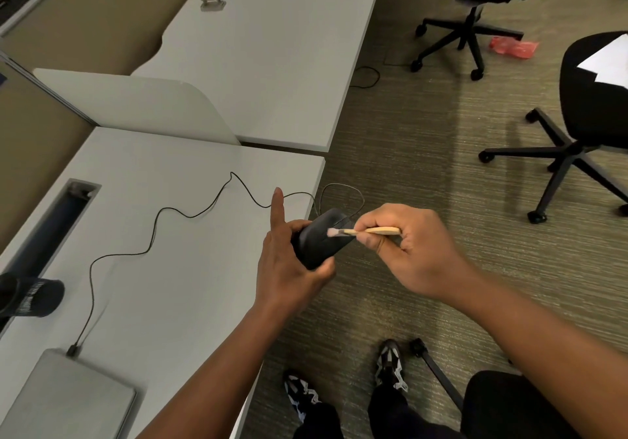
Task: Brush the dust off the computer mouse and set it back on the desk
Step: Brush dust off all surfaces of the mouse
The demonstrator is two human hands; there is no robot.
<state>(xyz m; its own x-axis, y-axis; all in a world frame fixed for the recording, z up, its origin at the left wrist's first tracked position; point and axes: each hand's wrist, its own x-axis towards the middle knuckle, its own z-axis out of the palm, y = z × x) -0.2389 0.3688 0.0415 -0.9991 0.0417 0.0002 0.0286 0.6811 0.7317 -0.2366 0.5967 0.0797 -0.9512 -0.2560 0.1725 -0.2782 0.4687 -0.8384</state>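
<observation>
Your left hand (289, 262) gripped the mouse (321, 238) off the desk (176, 268) while your right hand (411, 248) pinched the brush (360, 231), bristles touching the mouse's top.

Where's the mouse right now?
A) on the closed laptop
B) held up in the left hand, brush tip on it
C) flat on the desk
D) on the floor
B: the left hand grips the mouse at the desk edge while the right hand holds the brush, bristles on its top.
</observation>
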